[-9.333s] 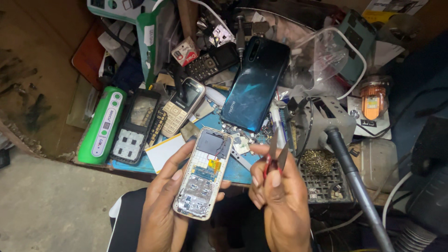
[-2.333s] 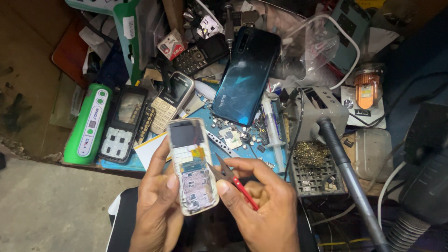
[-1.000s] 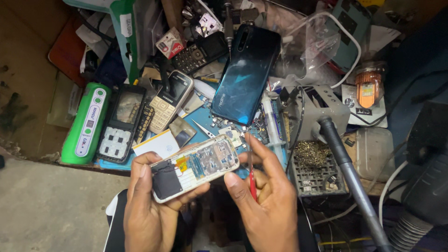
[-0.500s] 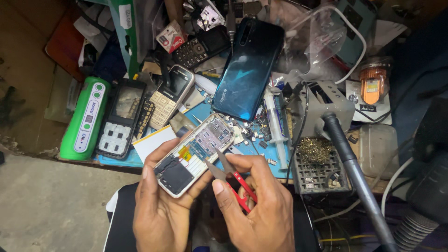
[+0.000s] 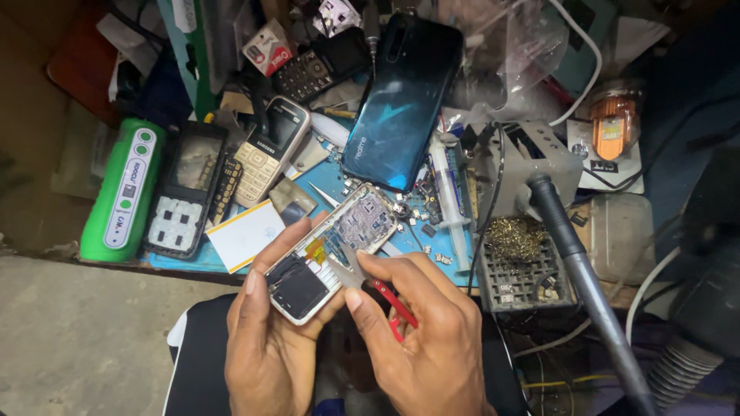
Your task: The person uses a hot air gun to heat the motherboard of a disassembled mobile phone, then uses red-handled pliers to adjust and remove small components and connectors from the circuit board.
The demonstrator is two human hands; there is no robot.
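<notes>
While left hand (image 5: 270, 339) fingers clamp one opened phone (image 5: 331, 250), right hand (image 5: 424, 339) pinches one tweezers (image 5: 378, 286).

Cluttered workbench (image 5: 46, 185), brown at the left edge, with a blue mat (image 5: 327, 181) in the middle. On it: green case (image 5: 123, 192) at far left, black keypad shell (image 5: 185, 189) just beside, beige keypad phone (image 5: 270, 150), white card (image 5: 245, 235), dark blue smartphone (image 5: 402, 104) face down, syringe (image 5: 447, 189), loose small parts (image 5: 416, 204), brass wool holder (image 5: 518, 258).
</notes>
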